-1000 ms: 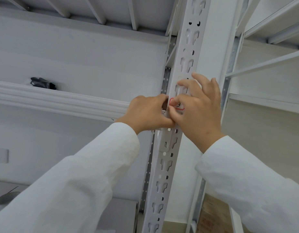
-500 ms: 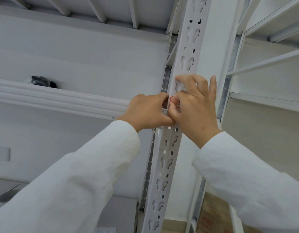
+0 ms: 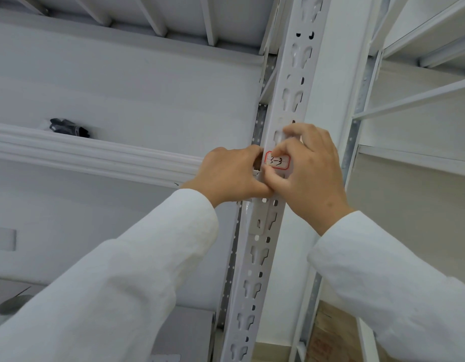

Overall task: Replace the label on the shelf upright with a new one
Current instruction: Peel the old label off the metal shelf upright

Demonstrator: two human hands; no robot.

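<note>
A white perforated shelf upright (image 3: 257,257) runs up the middle of the head view. A small white label (image 3: 278,161) with a red border and the handwritten mark "3-3" sits on its front face. My left hand (image 3: 231,175) is curled round the upright's left edge, its thumb just under the label's lower left corner. My right hand (image 3: 311,173) is on the upright's right side. Its bent index fingertip is on the label's top edge and its thumb lies just below the label, so the two pinch it.
A white shelf beam (image 3: 95,155) runs left from the upright, with a small black object (image 3: 69,128) on the shelf behind it. A second shelf bay (image 3: 414,97) stands at right. A cardboard box (image 3: 328,333) shows at lower right.
My right fingers have drawn back off the label, so its whole face with the writing now shows. My left hand has stayed on the upright's edge.
</note>
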